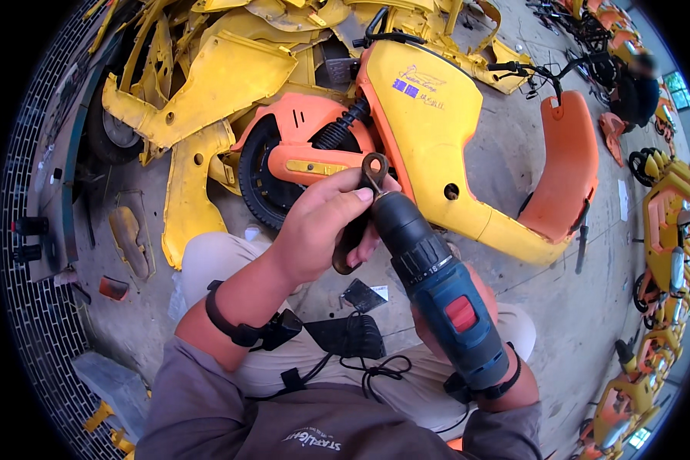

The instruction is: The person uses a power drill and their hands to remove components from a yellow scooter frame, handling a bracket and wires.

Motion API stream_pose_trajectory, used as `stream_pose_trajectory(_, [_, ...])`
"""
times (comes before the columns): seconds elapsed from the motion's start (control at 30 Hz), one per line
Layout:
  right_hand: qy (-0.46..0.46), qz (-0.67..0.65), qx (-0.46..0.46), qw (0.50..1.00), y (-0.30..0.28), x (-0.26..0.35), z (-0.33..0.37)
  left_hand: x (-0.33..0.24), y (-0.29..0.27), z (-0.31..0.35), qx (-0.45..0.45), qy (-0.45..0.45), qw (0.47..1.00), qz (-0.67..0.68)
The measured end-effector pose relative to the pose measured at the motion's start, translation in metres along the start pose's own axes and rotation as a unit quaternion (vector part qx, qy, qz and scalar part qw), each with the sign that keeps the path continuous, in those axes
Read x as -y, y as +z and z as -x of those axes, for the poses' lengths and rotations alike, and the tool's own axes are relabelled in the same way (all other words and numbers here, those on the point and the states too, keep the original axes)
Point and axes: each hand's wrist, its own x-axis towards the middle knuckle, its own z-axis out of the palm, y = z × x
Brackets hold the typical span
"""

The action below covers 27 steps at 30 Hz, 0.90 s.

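Observation:
My left hand (318, 218) is closed around a dark, rusty metal part (375, 162) with a looped eye at its upper end. Its lower end shows below my fingers. A blue and black cordless drill (456, 307) is in my right hand (484, 291), which is mostly hidden beneath the tool. The drill's chuck points up and left, its bit meeting the metal part beside my left thumb. Whether the bit touches a screw there I cannot tell. Just beyond both hands lies a yellow and orange scooter body (429, 107) on its side, with a black rear wheel (257, 180).
Yellow plastic panels (215, 84) are heaped at the far left. An orange front shield (563, 161) and handlebar (556, 73) stand at the right. Several yellow scooters (663, 230) line the right edge. Black pouch and cords (349, 337) rest by my lap. A person (636, 92) is at the far right.

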Motion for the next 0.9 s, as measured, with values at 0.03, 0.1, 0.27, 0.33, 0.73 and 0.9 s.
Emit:
stream_pose_trajectory(0.03, [0.006, -0.018, -0.005, 1.000, 0.001, -0.001, 0.000, 0.000, 0.001, 0.000, -0.001, 0.000, 1.000, 0.000])
stream_pose_trajectory(0.1, [-0.001, 0.009, 0.002, 1.000, -0.001, -0.001, -0.001, -0.002, 0.003, -0.001, -0.017, 0.013, 0.999, -0.034])
stream_pose_trajectory(0.27, [-0.078, 0.033, 0.076, 0.994, -0.018, -0.006, -0.002, -0.004, 0.002, 0.000, -0.021, 0.011, 0.994, -0.104])
stream_pose_trajectory(0.33, [-0.044, 0.062, 0.099, 0.992, -0.021, -0.001, -0.001, -0.004, 0.002, 0.001, -0.013, 0.013, 0.996, -0.091])
stream_pose_trajectory(0.73, [-0.046, 0.048, 0.096, 0.993, -0.018, -0.001, -0.002, -0.005, 0.003, 0.003, 0.007, 0.058, 0.992, -0.108])
stream_pose_trajectory(0.9, [-0.029, 0.066, 0.044, 0.996, -0.006, 0.006, -0.001, -0.004, 0.002, 0.003, -0.003, 0.062, 0.990, -0.124])
